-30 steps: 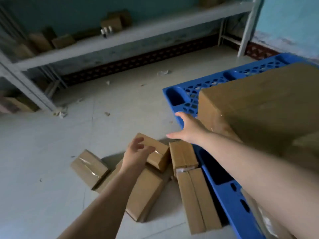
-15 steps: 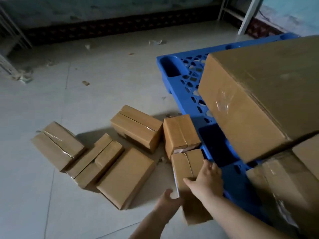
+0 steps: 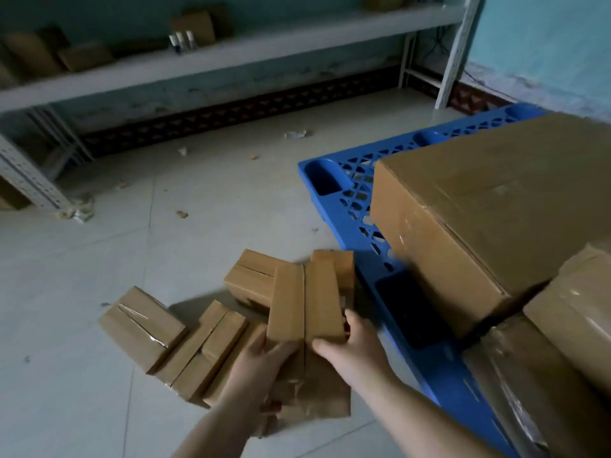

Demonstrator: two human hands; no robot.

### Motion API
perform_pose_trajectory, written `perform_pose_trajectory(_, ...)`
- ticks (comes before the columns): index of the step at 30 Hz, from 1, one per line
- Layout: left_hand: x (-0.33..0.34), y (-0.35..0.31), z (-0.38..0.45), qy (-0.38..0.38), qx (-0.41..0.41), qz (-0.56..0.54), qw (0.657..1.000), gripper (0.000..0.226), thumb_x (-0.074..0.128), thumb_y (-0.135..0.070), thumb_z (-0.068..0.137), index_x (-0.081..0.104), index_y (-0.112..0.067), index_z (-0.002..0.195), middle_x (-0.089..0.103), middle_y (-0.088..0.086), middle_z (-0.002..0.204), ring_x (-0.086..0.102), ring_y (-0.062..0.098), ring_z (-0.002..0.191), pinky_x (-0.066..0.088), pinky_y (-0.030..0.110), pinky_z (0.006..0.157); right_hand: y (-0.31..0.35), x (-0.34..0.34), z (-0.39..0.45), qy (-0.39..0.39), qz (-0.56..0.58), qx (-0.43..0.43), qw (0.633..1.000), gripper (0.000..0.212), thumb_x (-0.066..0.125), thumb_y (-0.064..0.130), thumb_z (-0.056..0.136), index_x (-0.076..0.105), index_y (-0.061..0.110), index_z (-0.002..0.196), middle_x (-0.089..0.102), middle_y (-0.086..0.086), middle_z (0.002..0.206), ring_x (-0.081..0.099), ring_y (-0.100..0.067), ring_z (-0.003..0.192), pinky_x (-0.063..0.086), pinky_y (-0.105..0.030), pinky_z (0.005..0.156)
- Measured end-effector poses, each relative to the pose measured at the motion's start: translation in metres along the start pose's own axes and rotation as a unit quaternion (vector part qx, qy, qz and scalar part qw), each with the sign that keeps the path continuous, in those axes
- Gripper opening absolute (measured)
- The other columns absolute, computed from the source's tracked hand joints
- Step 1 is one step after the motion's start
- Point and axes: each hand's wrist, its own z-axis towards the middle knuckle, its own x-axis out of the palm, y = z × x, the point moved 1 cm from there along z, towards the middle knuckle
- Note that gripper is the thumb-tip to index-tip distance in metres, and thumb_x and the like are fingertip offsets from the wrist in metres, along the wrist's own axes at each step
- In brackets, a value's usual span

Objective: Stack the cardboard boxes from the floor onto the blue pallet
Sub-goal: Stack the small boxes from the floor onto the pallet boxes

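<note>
I hold a long cardboard box (image 3: 305,302) off the floor, its far end tipped up. My left hand (image 3: 261,375) grips its near left side and my right hand (image 3: 355,350) its near right side. Several smaller cardboard boxes lie on the floor below and to the left: one at the left (image 3: 140,327), one beside it (image 3: 206,348), one behind (image 3: 249,280). The blue pallet (image 3: 344,180) stands at the right. A large cardboard box (image 3: 489,206) rests on it, with taped boxes (image 3: 568,328) in front of that.
A grey metal shelf (image 3: 231,51) runs along the back wall with boxes and small bottles on it. Its white upright (image 3: 454,57) stands near the pallet's far corner. Paper scraps (image 3: 296,134) litter the tiled floor.
Both hands went down to the long box beside the pallet, took hold of it and raised it off the floor. The camera view has tilted back up toward the shelf.
</note>
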Motion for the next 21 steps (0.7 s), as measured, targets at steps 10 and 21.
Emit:
perform_pose_trajectory(10, 0.048, -0.211, -0.082, -0.009, 0.342, -0.040, 0.939, 0.038, 0.065, -0.036, 0.078, 0.049, -0.025, 0.110, 0.058, -0.001, 0.094, 0.059, 0.015, 0.081, 0.054, 0.034, 0.064, 0.163, -0.148, -0.038, -0.169, 0.105, -0.260, 0.945, 0.107, 0.077, 0.047, 0.060, 0.011, 0.040, 0.143, 0.035, 0.007, 0.141, 0.040, -0.014, 0.124, 0.045, -0.039, 0.097)
perform_pose_trajectory(21, 0.205, -0.279, -0.084, 0.192, 0.414, -0.003, 0.890, 0.023, 0.070, -0.040, 0.072, 0.063, -0.030, 0.091, 0.065, 0.000, 0.086, 0.061, 0.017, 0.077, 0.051, 0.033, 0.061, 0.125, -0.274, -0.050, -0.460, -0.156, -0.165, 0.858, 0.084, 0.057, 0.051, 0.079, 0.003, 0.042, 0.142, 0.008, 0.004, 0.155, 0.020, -0.024, 0.137, 0.033, -0.043, 0.109)
